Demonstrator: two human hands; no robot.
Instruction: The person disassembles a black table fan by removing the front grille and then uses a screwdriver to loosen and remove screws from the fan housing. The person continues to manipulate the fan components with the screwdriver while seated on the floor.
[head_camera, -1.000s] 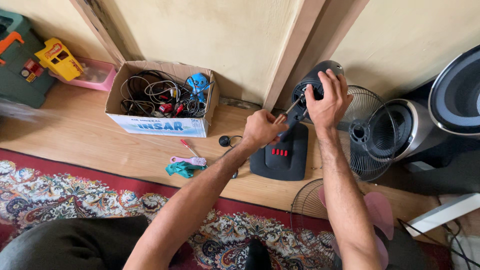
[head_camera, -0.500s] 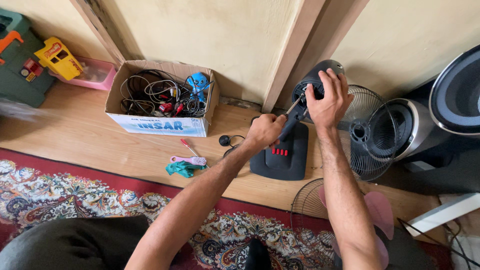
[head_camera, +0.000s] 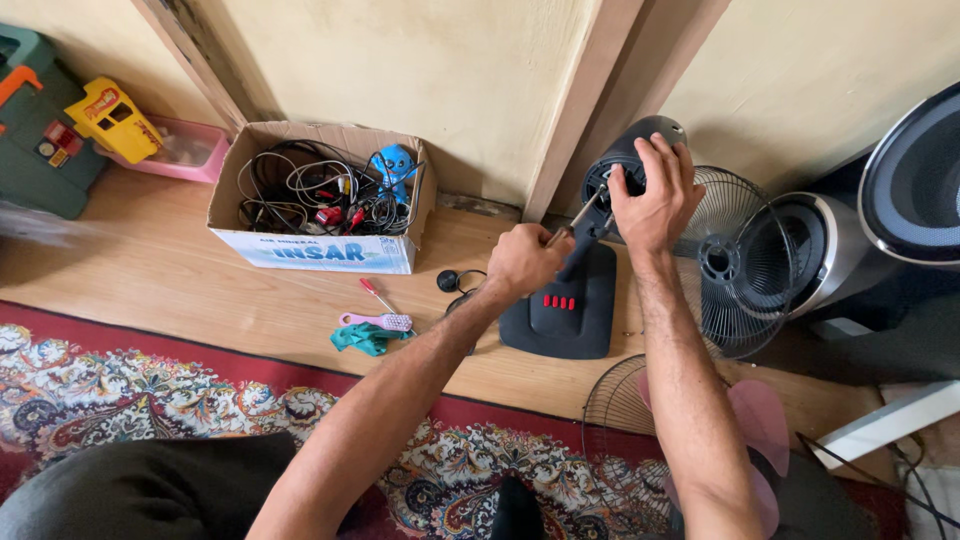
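Black plastic filled the right hand (head_camera: 655, 190), clamped over the fan motor (head_camera: 625, 160) to steady it on its stand (head_camera: 562, 310). Left hand (head_camera: 522, 262) was closed around a screwdriver (head_camera: 583, 213), tip at the housing. Nearby, wood floor (head_camera: 150, 280), cable box (head_camera: 320, 215), loose grille (head_camera: 740, 265), red rug (head_camera: 120, 385).

The left hand (head_camera: 522, 262) hides the tool's handle. The right hand (head_camera: 652, 195) covers part of the fan motor (head_camera: 625, 160). The green box (head_camera: 30, 130) is cut off.
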